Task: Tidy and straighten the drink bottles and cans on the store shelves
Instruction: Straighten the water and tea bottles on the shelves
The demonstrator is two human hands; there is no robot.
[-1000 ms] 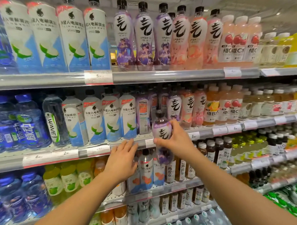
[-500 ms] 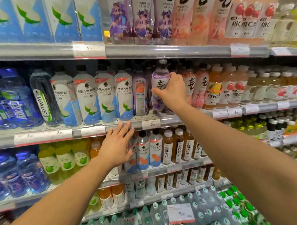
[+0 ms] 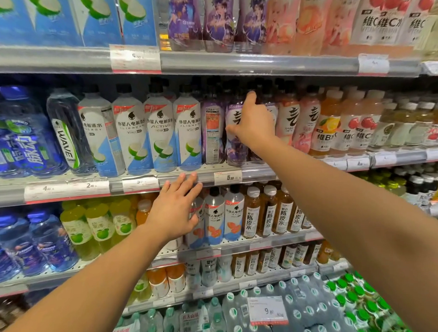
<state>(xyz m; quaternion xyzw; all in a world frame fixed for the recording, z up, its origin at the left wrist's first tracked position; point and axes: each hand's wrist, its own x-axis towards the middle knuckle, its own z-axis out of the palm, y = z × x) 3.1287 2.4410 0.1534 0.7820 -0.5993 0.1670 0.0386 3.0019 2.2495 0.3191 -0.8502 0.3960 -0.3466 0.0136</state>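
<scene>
My right hand reaches up to the middle shelf and is wrapped around a purple sparkling-water bottle with a black cap. My thumb comes round its left side over the label, and my index finger points up along its shoulder. The bottle stands upright on the shelf, in the front row. A purple bottle turned with its back label outward stands just to its left, and the pink peach bottles of the same brand stand further along to its right.

My left hand holds nothing. Its fingers are straight and spread, and the fingertips rest against the grey front rail of the middle shelf, between two price tags, one of which reads 5.00. The palm hangs in front of the shelf below, partly covering a white electrolyte bottle with an orange-fruit label.

Left of my right hand, four white-and-blue electrolyte bottles with a coconut picture stand side by side, then a clear WAVE water bottle. On the shelf below, brown tangerine-peel drink bottles stand to the right of the white ones.
</scene>
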